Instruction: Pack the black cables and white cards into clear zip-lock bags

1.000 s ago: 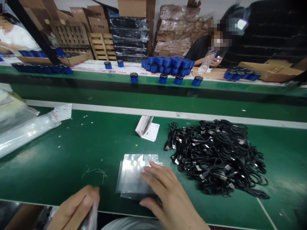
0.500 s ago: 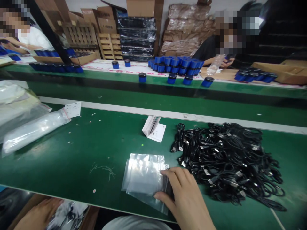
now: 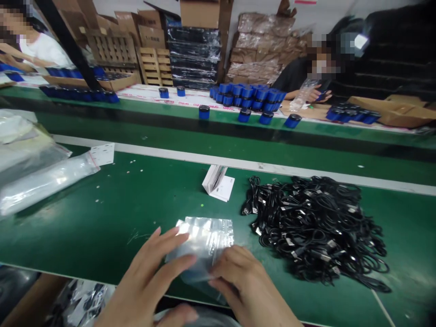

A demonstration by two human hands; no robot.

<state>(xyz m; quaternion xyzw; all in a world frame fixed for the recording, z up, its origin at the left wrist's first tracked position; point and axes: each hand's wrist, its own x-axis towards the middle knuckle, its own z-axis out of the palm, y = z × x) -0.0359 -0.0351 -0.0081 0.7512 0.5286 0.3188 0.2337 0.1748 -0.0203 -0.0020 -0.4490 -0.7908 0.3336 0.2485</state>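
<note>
A small stack of clear zip bags (image 3: 207,236) lies on the green table (image 3: 102,213) in front of me. My left hand (image 3: 150,281) rests on the stack's left side with fingers spread flat, open. My right hand (image 3: 248,286) sits at the stack's lower right corner, fingers curled and pinching the edge of a bag. A large heap of coiled black cables (image 3: 316,227) lies just right of the bags.
A small white booklet stack (image 3: 218,181) stands behind the bags. Larger plastic bags (image 3: 41,177) lie at the left. Blue cylindrical speakers (image 3: 248,97) crowd the far bench, where two other people sit. Cartons and pallets line the back wall.
My left hand has come up from below the table edge and now lies on the bags. My right hand has stayed at the stack's lower right corner.
</note>
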